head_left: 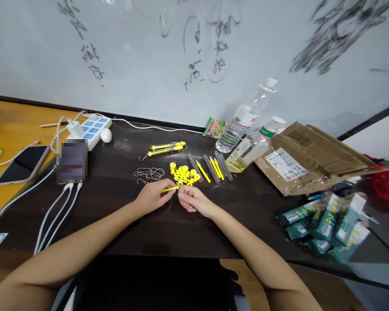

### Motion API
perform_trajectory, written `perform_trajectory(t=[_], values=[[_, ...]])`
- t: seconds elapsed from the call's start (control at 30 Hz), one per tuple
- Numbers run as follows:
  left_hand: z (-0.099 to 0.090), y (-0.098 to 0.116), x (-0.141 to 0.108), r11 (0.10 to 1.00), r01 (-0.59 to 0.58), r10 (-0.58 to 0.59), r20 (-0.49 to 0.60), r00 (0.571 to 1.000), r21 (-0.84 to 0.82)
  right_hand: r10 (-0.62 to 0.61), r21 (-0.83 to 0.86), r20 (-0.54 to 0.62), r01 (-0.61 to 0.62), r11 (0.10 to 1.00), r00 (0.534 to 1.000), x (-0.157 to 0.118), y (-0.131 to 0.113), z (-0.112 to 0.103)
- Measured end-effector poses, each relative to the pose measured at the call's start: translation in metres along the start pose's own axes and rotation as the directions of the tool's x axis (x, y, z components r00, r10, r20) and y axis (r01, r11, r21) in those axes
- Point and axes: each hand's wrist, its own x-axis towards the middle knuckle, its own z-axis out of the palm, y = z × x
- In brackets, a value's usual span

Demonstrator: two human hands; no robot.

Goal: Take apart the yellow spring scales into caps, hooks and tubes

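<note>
Yellow rod (170, 189) at near side of the yellow parts pile (182, 173), between both hands. Long axis runs roughly left-right, right end angled slightly far; points at right fingertips. Left hand (155, 196): thumb and fingers pinching rod, its left end hidden in the grip. Right hand (194, 201): fingers curled in at rod's right end; can't tell if they grip the tip or a small thin part there, too small to make out. Pile pieces overlap, hard to separate. Metal hooks (151, 174) tangled, far of left hand. Clear tubes (210, 168) right of pile, some with yellow rods alongside. Both upper arms cut off at near edge.
</note>
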Motion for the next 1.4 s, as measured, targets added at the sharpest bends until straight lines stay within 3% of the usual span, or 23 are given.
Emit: perform_trajectory(t=[0.13,0.43,0.57,0.73,0.93,1.1,1.4], values=[[0.0,0.001,-0.001,1.0,0.004,-0.005,0.041,0.999,0.026,-0.047,-0.066,-0.059,0.043,0.997,0.997,0.003,0.001,-0.001],[-0.005,0.004,0.0,0.992,-0.05,0.032,0.151,0.988,0.117,-0.085,-0.283,-0.027,0.074,0.956,0.996,0.003,0.005,-0.005],[-0.002,0.001,-0.002,0.991,-0.066,0.048,0.161,0.986,0.113,-0.06,-0.288,-0.029,0.049,0.956,0.998,0.004,0.007,-0.004],[-0.007,0.002,0.0,0.984,-0.139,0.104,0.28,0.954,0.108,-0.078,-0.258,-0.102,0.05,0.965,0.992,0.005,0.008,-0.003],[-0.013,0.008,0.0,0.989,-0.147,0.129,0.346,0.929,0.027,-0.145,-0.315,-0.115,0.103,0.943,0.983,0.003,0.006,-0.003],[-0.013,0.01,0.0,0.991,-0.107,0.127,0.349,0.929,-0.076,-0.12,-0.192,-0.136,0.093,0.977,0.983,0.005,0.009,-0.004],[-0.007,0.003,0.0,0.981,-0.193,0.167,0.374,0.912,0.032,-0.048,0.018,-0.102,0.051,0.999,0.994,0.008,0.018,0.002]])
